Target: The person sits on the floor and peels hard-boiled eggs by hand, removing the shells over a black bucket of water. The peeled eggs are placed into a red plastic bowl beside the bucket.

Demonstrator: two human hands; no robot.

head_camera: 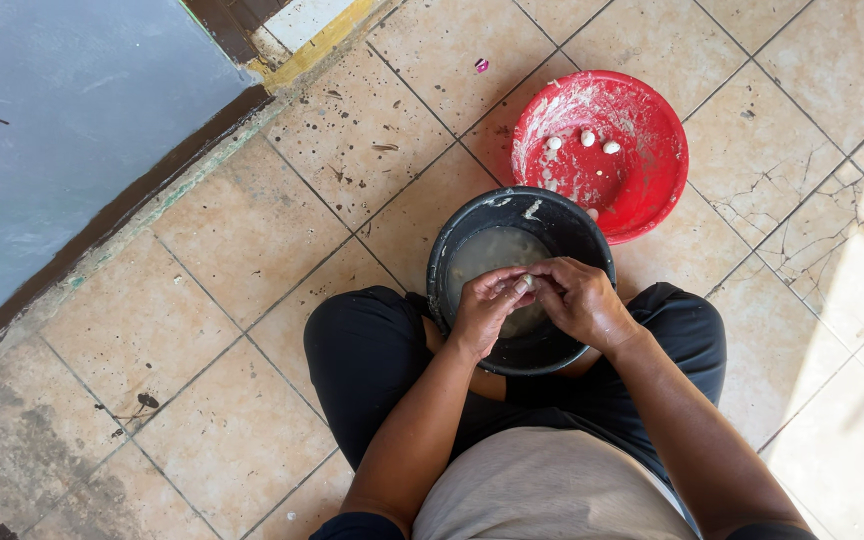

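Head view looks straight down at a person seated on a tiled floor (242, 230), legs in black trousers (367, 350) spread around a black bowl (572, 225). Bowl sits between the knees and holds a cloudy grey-white liquid (487, 250); white smears on the inner wall near the far rim.

Both hands meet over the bowl's near half. Left hand (482, 310): fingers curled in, tips pinching a small pale lump (523, 284). Right hand (582, 300): fingers bent, also closed on the same lump from the other side. Fingertips of both hands touch at the lump. Lump is held just above the liquid, roughly over the bowl's centre. Can't tell what it is made of; it looks whitish and wet.

Red basin (642, 190) sits on the floor just beyond the black bowl, its near edge tucked behind the bowl's far rim on the right. Inside is streaked with white residue. Three small white balls (588, 138) lie close together in its upper part, apart from each other but near.

Left of frame: blue-grey wall panel (72, 130) with a dark baseboard strip along the floor. Sunlight patch on the tiles at far right. Tiles are cracked and speckled with dark spots.
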